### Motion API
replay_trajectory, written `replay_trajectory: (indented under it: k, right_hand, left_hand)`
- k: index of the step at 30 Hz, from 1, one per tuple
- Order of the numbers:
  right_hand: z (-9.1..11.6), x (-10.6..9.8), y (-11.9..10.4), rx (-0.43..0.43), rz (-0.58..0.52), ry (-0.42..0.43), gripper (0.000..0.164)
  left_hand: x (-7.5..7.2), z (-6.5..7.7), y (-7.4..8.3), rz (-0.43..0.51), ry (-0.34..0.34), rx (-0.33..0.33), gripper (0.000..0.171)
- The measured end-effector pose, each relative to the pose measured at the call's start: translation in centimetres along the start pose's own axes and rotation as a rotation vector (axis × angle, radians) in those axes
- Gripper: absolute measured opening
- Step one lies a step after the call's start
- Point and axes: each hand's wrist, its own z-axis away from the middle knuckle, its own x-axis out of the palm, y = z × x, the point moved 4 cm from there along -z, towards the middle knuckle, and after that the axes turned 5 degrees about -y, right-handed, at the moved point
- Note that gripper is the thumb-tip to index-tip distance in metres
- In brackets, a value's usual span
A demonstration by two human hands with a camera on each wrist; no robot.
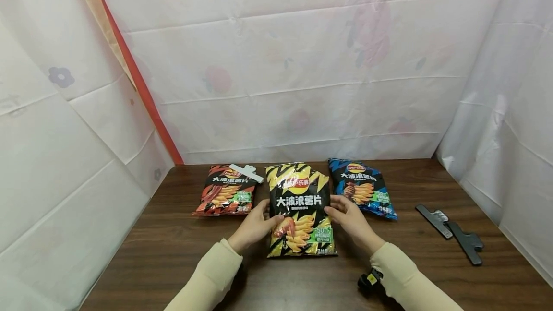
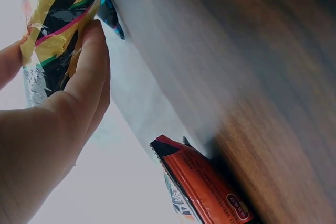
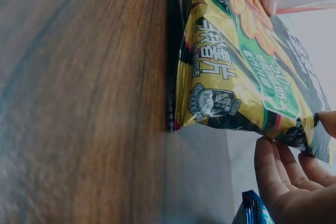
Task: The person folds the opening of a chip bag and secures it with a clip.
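A yellow-and-black bag of potato chips (image 1: 299,210) stands in the middle of the table, its printed front toward me. At its left edge my left hand (image 1: 256,223) grips it, thumb on the front and fingers along the side. My right hand (image 1: 355,222) holds the opposite edge the same way, its thumb on the front. In the right wrist view the chip bag's (image 3: 226,72) bottom seam is close over the wood and the bag leans back. The left wrist view shows the left hand's fingers (image 2: 86,77) against the bag's side.
On the wooden table (image 1: 186,263), a red chip bag (image 1: 226,193) lies at the back left with a white clip (image 1: 246,173) across its top. A blue chip bag (image 1: 363,188) lies at the back right. Two dark clips, one grey (image 1: 435,221) and one black (image 1: 466,242), lie farther right.
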Motion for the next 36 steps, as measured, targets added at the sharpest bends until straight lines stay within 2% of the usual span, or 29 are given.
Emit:
replay_trajectory:
  k: [9, 19, 27, 36]
  right_hand:
    - [-0.4, -0.6, -0.8, 0.033, -0.045, 0.009, 0.054]
    - [-1.7, -1.3, -1.9, 0.054, -0.082, 0.052, 0.058]
    - [-2.3, -1.1, -1.6, 0.072, -0.086, 0.091, 0.046]
    - [-2.2, -1.2, -1.7, 0.074, -0.095, 0.152, 0.039]
  left_hand:
    - [0.1, 0.2, 0.2, -0.003, -0.029, 0.019, 0.069]
    - [0.4, 0.9, 0.4, -0.008, -0.063, 0.008, 0.071]
    - [0.5, 1.4, 0.7, -0.005, -0.063, 0.012, 0.07]
    - [0.4, 1.6, 0.5, 0.002, -0.063, 0.023, 0.07]
